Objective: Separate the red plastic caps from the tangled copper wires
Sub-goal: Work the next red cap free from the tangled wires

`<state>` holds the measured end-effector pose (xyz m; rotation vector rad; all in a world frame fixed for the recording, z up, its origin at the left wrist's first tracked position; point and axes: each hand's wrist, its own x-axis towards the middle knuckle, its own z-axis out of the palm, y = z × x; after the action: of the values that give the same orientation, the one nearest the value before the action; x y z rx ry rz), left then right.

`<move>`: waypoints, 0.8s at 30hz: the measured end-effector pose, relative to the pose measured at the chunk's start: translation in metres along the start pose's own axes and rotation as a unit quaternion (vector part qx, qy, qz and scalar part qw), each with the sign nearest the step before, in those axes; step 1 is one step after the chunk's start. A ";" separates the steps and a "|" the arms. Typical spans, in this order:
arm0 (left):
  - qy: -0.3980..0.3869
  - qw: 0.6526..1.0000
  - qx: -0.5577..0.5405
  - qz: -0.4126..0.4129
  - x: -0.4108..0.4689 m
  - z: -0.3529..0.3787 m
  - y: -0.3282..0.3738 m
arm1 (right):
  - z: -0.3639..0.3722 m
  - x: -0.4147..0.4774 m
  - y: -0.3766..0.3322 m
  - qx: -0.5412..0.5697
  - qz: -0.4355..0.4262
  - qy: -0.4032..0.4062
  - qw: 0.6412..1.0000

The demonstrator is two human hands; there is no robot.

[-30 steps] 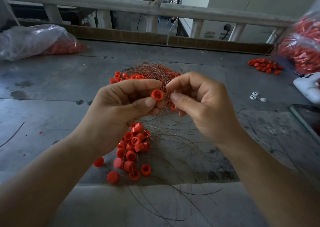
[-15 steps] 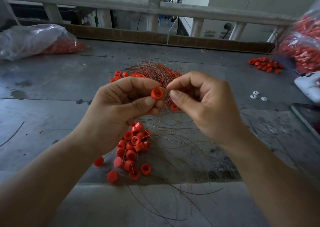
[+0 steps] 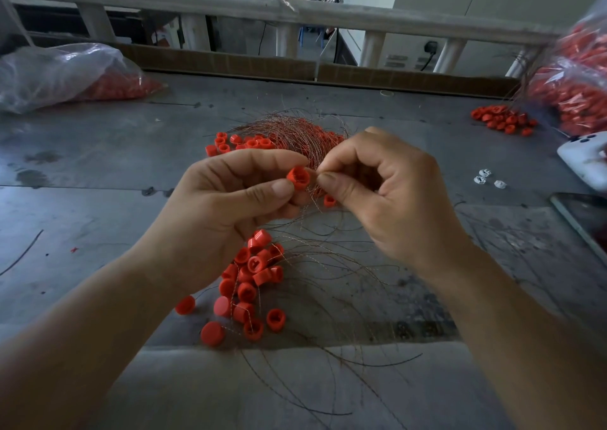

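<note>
1. Our left hand (image 3: 213, 206) is closed in a pinch. Its thumb (image 3: 272, 191) and forefinger hold one red cap (image 3: 298, 177) by its sides, hollow end facing us, with the other fingers curled underneath.
2. Our right hand (image 3: 394, 206) is closed in a finer pinch. The thumb (image 3: 340, 188) and forefinger tips nip a thin wire (image 3: 316, 180) just beside the cap's rim. We cannot tell whether the strand runs through the cap or only wraps it.
3. We judge the step to be drawing that wire out of the cap. We should hold the cap steady and let the right hand do the pulling.
4. We should keep the grip close to the rim and pull along the wire's own line. A sideways tug would likely bend or snap so thin a strand.
5. A second cap (image 3: 329, 200) hangs just under our right thumb among the same strands, and it could snag.
6. Once the cap is free, it belongs with the pile of caps (image 3: 253, 282) on the table (image 3: 98, 173) below our left hand. We should set it clear of the loose wires (image 3: 328, 259) lying across that pile.
7. The main tangle (image 3: 295, 134) lies behind both hands, with more caps along its left edge.
</note>
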<state>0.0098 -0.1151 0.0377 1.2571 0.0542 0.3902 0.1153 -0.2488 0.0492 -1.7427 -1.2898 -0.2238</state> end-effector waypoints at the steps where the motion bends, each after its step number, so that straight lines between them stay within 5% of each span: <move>1: -0.001 1.000 -0.001 -0.003 0.000 0.000 0.000 | 0.000 0.000 0.000 -0.005 -0.005 0.000 1.000; 24: -0.012 1.000 0.012 0.001 -0.001 0.000 0.002 | 0.000 0.001 0.001 -0.055 -0.046 0.010 0.997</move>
<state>0.0083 -0.1146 0.0394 1.2849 0.0384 0.3773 0.1167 -0.2485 0.0495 -1.7708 -1.3668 -0.3692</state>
